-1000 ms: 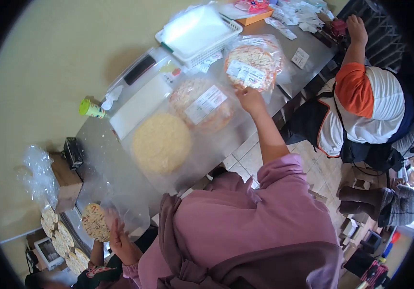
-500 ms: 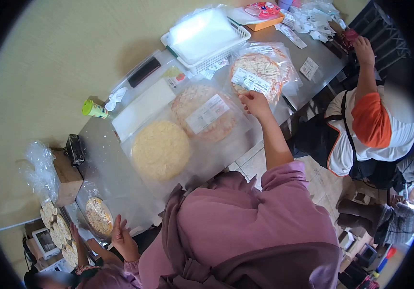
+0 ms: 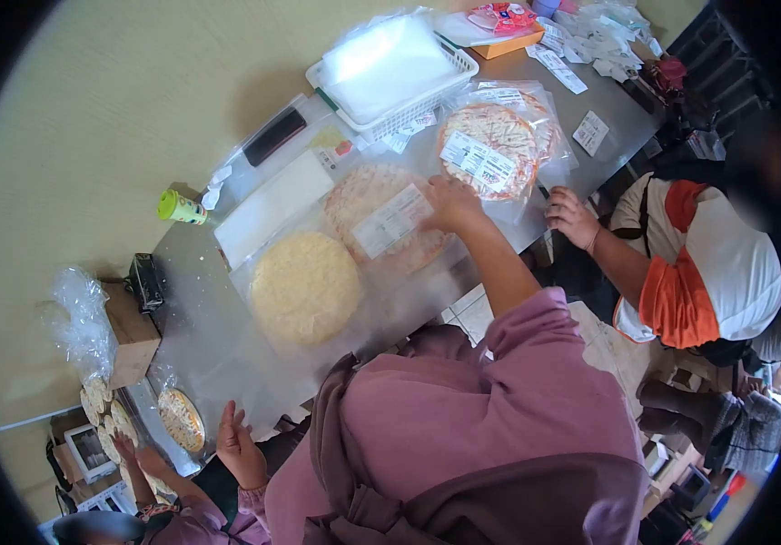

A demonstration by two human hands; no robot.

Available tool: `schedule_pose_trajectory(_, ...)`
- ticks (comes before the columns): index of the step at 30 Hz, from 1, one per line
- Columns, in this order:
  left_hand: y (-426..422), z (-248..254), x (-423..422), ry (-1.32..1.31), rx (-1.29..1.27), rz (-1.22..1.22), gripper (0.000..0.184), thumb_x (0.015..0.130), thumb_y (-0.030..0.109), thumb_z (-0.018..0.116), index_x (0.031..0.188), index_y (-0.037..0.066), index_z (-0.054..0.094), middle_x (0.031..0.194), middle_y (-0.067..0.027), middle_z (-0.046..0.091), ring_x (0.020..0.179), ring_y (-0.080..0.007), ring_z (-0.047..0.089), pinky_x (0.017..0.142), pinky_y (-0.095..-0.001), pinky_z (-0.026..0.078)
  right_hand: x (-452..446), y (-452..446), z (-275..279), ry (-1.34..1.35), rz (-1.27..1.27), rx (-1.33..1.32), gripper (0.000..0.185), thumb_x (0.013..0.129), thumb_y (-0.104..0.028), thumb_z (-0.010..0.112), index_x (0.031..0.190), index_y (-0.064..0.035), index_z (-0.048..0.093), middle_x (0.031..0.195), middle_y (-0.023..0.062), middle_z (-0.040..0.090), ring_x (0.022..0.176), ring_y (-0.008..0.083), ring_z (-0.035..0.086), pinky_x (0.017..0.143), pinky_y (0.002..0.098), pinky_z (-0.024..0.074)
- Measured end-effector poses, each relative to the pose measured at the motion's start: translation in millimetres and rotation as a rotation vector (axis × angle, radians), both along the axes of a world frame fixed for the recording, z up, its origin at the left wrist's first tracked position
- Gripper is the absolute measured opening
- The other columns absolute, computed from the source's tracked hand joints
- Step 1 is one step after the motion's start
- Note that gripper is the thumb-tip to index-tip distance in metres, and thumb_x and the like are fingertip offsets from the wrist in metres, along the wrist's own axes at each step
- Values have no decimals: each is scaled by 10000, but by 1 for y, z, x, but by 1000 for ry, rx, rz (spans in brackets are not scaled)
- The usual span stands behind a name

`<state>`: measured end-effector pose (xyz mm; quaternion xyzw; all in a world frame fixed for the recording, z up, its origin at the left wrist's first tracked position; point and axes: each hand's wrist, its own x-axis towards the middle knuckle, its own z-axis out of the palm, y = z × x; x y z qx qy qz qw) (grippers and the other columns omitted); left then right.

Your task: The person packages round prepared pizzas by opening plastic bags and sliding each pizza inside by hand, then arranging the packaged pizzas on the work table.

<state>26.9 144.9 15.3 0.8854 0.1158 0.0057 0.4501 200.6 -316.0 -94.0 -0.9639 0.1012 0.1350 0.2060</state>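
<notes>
My right hand rests on the right side of a bagged pizza, its fingers spread at the edge of a white printed label. Beside that pizza, to the left, lies a pale pizza topped with shredded cheese, under or in clear plastic. My left hand is held up near the table's front edge with fingers stretched, holding nothing. Close to it sits a smaller wrapped pizza. Above my right hand is a stack of bagged pizzas, the top one labelled.
A white basket holds clear plastic sheets. A dark phone, green cup and cardboard box line the wall side. A co-worker's hand is at the right table edge; another person's hands are at lower left.
My right hand has moved from the stacked pizza down and left onto the other pizza's label. The co-worker on the right has brought a hand down to the table edge.
</notes>
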Motion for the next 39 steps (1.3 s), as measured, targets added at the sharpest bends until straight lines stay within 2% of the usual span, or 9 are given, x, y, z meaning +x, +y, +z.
schedule_pose_trajectory(3, 1, -3, -2, -18, 0, -25, 434, 808, -46, 355, 1211, 40, 492, 1193, -125, 518, 1019, -239, 555, 768, -297, 464, -27, -7, 45, 85, -4, 6, 809, 608, -319, 737, 1281, -69, 364, 1264, 169, 427, 1116, 306, 457, 899, 382, 395)
schedule_pose_trajectory(6, 2, -5, -2, -19, 7, -37, 418, 818, -43, 361, 1207, 34, 493, 1166, -123, 535, 1010, -235, 560, 763, -294, 465, -43, -31, -15, -188, -249, 418, 750, 620, -284, 733, 1248, -41, 401, 1168, 172, 513, 1014, 296, 532, 844, 366, 430)
schedule_pose_trajectory(10, 4, -4, 4, -32, 57, -65, 404, 825, -44, 359, 1200, 22, 494, 1154, -118, 540, 1006, -232, 561, 768, -288, 462, -51, -28, -13, -85, -428, 560, 589, 623, -200, 691, 1150, -24, 495, 1087, 197, 552, 972, 322, 547, 845, 340, 420)
schedule_pose_trajectory(12, 4, -4, 5, -32, 92, -69, 403, 827, -46, 357, 1199, 20, 495, 1156, -116, 537, 1007, -230, 560, 769, -284, 461, -48, -25, -39, -133, -508, 521, 470, 651, -209, 686, 1062, -19, 560, 886, 136, 621, 821, 232, 592, 702, 305, 466)
schedule_pose_trajectory(16, -3, -4, 8, -3, 33, -51, 406, 820, -55, 360, 1196, 15, 496, 1157, -112, 531, 1007, -224, 557, 774, -286, 461, -45, -33, -51, -329, -435, 446, 395, 663, -138, 645, 1038, -32, 577, 887, 126, 603, 801, 199, 579, 673, 294, 465)
schedule_pose_trajectory(22, -11, -6, 12, -19, 4, -71, 413, 810, -67, 356, 1192, 5, 496, 1152, -120, 527, 1008, -229, 554, 799, -290, 452, -45, -23, -14, -119, -450, 717, 390, 679, -46, 588, 1067, -73, 573, 886, 98, 575, 742, 187, 550, 655, 307, 463)
schedule_pose_trajectory(30, -26, -3, 17, -30, -13, -37, 417, 793, -82, 355, 1177, -15, 502, 1140, -154, 533, 1019, -237, 550, 830, -308, 443, -52, -10, -40, -496, -57, 310, 271, 682, -49, 581, 943, -76, 644, 912, 137, 608, 777, 266, 591, 672, 316, 465)
schedule_pose_trajectory(34, -22, -6, 17, -44, 43, -101, 409, 800, -80, 358, 1179, -16, 497, 1134, -160, 539, 1003, -234, 560, 834, -314, 443, -75, -15, -26, -318, -206, 564, 177, 701, -47, 534, 826, -51, 660, 889, 176, 607, 842, 301, 580, 763, 342, 445)
schedule_pose_trajectory(39, -21, -7, 19, -40, 75, -134, 401, 809, -76, 358, 1181, -17, 493, 1128, -164, 543, 984, -242, 572, 831, -315, 448, -88, -33, -40, -293, -311, 557, 163, 692, -44, 518, 768, -17, 660, 712, 135, 603, 665, 216, 587, 624, 291, 454)
